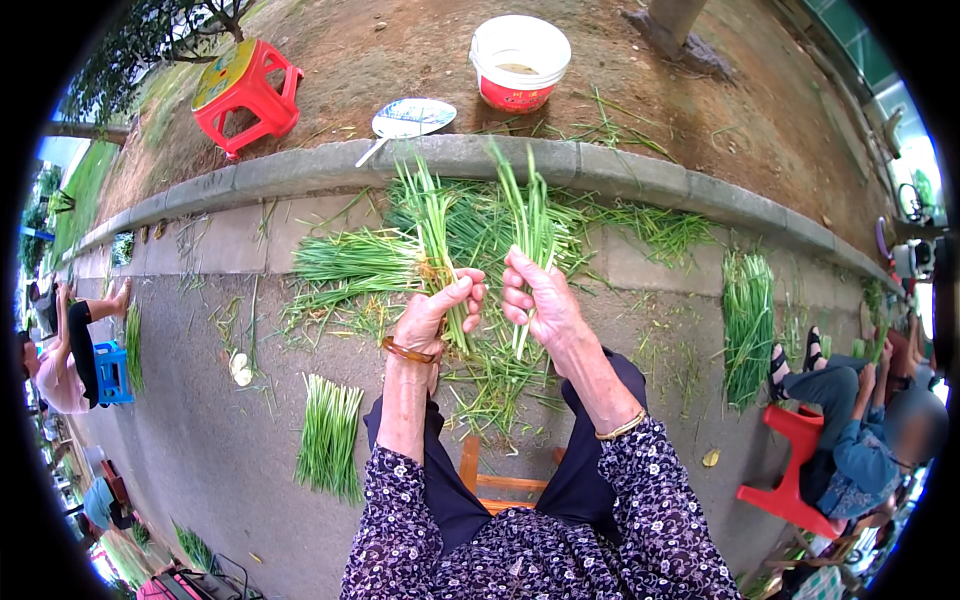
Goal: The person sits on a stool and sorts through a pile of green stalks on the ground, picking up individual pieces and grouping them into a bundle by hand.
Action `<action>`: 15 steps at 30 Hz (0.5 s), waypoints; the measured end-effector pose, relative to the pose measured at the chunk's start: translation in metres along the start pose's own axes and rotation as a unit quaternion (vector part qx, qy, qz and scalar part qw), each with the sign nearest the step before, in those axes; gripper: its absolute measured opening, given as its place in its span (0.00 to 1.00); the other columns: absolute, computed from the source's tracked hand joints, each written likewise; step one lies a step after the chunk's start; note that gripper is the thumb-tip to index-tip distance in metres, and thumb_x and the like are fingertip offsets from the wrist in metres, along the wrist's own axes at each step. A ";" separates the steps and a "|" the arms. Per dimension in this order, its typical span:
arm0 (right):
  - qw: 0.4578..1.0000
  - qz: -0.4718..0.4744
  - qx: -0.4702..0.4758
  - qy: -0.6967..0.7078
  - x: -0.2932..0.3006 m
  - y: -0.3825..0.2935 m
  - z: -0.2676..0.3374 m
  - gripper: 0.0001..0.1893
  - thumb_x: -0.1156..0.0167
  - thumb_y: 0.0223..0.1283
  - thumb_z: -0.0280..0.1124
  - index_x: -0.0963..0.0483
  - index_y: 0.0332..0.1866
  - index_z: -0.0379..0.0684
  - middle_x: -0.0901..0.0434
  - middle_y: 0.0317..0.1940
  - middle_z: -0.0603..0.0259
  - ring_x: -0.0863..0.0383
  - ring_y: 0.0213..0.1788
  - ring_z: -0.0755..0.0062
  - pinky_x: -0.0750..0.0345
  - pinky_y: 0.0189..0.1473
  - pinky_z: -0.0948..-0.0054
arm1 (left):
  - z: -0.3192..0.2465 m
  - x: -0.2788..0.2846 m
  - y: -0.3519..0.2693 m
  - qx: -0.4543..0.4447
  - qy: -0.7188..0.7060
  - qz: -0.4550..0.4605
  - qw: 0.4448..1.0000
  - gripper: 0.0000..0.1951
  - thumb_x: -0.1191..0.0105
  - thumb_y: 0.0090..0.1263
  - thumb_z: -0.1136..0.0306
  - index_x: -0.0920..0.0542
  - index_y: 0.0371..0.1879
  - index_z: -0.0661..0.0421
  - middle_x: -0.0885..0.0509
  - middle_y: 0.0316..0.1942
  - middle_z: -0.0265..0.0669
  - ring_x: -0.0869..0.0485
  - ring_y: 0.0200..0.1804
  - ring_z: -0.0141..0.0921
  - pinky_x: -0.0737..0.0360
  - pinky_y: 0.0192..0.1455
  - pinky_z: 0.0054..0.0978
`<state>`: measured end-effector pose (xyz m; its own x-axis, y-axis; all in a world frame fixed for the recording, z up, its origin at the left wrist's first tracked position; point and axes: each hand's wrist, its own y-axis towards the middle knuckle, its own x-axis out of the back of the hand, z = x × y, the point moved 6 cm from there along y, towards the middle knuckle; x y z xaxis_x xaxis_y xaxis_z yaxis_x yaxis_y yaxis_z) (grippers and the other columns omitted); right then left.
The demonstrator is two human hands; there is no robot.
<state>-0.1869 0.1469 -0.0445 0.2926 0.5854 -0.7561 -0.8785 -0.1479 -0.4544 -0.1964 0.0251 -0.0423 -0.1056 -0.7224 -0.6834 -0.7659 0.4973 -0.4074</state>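
My left hand, with an amber bangle on the wrist, is closed around a bunch of chives; some yellow-brown dry bits cling to its stalks. A thinner bunch of chives is in my right hand, the pale stalk ends pointing down towards me. The two hands are apart, side by side, above a spread heap of chives against the kerb. Loose trimmings litter the ground below my hands. A neat bundle of chives lies to the left of my legs.
Beyond the stone kerb are a red plastic stool, a hand fan and a white-and-red bucket. At right, a seated person is beside another chive bundle. Another person sits at left on a blue stool.
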 end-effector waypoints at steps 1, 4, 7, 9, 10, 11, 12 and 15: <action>1.000 0.002 -0.002 -0.020 -0.002 0.000 0.000 0.08 0.46 0.57 0.33 0.32 0.33 0.40 0.32 0.18 0.70 0.42 0.10 0.87 0.42 0.09 0.85 | 0.000 -0.002 -0.001 0.002 -0.012 0.000 1.000 0.14 0.49 0.60 0.68 0.28 0.41 0.64 0.24 0.28 0.35 0.27 0.23 0.23 0.29 0.22 0.19; 0.997 0.001 -0.001 -0.079 -0.007 -0.005 0.003 0.07 0.44 0.54 0.29 0.32 0.33 0.39 0.30 0.21 0.69 0.43 0.11 0.89 0.44 0.08 0.86 | -0.003 -0.008 -0.002 0.002 -0.008 0.011 1.000 0.13 0.46 0.57 0.71 0.26 0.37 0.66 0.24 0.24 0.36 0.26 0.24 0.24 0.29 0.21 0.19; 0.995 -0.017 0.003 -0.103 -0.012 -0.008 0.007 0.07 0.43 0.52 0.27 0.32 0.34 0.38 0.29 0.22 0.68 0.43 0.11 0.89 0.44 0.09 0.86 | -0.003 -0.009 -0.004 0.012 0.031 0.026 0.999 0.11 0.46 0.56 0.71 0.25 0.35 0.65 0.24 0.24 0.35 0.26 0.25 0.24 0.30 0.21 0.18; 0.993 -0.028 0.004 -0.111 -0.011 -0.007 0.007 0.07 0.43 0.51 0.26 0.32 0.34 0.38 0.27 0.24 0.67 0.43 0.11 0.90 0.44 0.09 0.86 | -0.001 -0.008 -0.005 0.020 0.053 0.027 0.998 0.11 0.47 0.57 0.70 0.26 0.35 0.64 0.24 0.24 0.35 0.27 0.23 0.24 0.30 0.20 0.17; 0.993 -0.025 0.002 -0.116 -0.009 -0.006 0.006 0.08 0.42 0.51 0.25 0.32 0.35 0.39 0.25 0.25 0.66 0.42 0.11 0.89 0.44 0.09 0.86 | 0.000 -0.007 -0.006 0.024 0.064 0.027 0.997 0.11 0.47 0.58 0.70 0.26 0.35 0.64 0.25 0.24 0.35 0.27 0.22 0.24 0.30 0.20 0.17; 0.992 -0.023 0.001 -0.121 -0.008 -0.005 0.005 0.08 0.42 0.50 0.25 0.32 0.35 0.39 0.24 0.26 0.64 0.42 0.11 0.89 0.44 0.09 0.86 | -0.001 -0.009 -0.007 0.024 0.073 0.028 0.997 0.10 0.47 0.57 0.70 0.26 0.34 0.64 0.25 0.24 0.35 0.28 0.22 0.24 0.31 0.19 0.17; 0.991 -0.029 0.001 -0.129 -0.008 -0.006 0.005 0.08 0.42 0.50 0.25 0.32 0.35 0.39 0.24 0.26 0.64 0.40 0.11 0.89 0.44 0.09 0.86 | -0.002 -0.012 -0.009 0.025 0.081 0.031 0.996 0.10 0.47 0.57 0.70 0.25 0.34 0.64 0.25 0.24 0.35 0.28 0.22 0.24 0.32 0.19 0.17; 0.987 -0.033 -0.007 -0.155 -0.015 -0.009 0.005 0.09 0.41 0.49 0.26 0.32 0.35 0.39 0.24 0.25 0.63 0.36 0.12 0.89 0.43 0.10 0.87 | -0.002 -0.015 -0.010 0.040 0.092 0.051 0.994 0.11 0.47 0.56 0.72 0.25 0.37 0.63 0.24 0.24 0.34 0.27 0.22 0.23 0.34 0.17 0.16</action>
<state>-0.1850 0.1440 -0.0268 0.2168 0.8097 -0.5453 -0.8559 -0.1110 -0.5051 -0.1884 0.0303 -0.0270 -0.2998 -0.7378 -0.6049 -0.6927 0.6043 -0.3937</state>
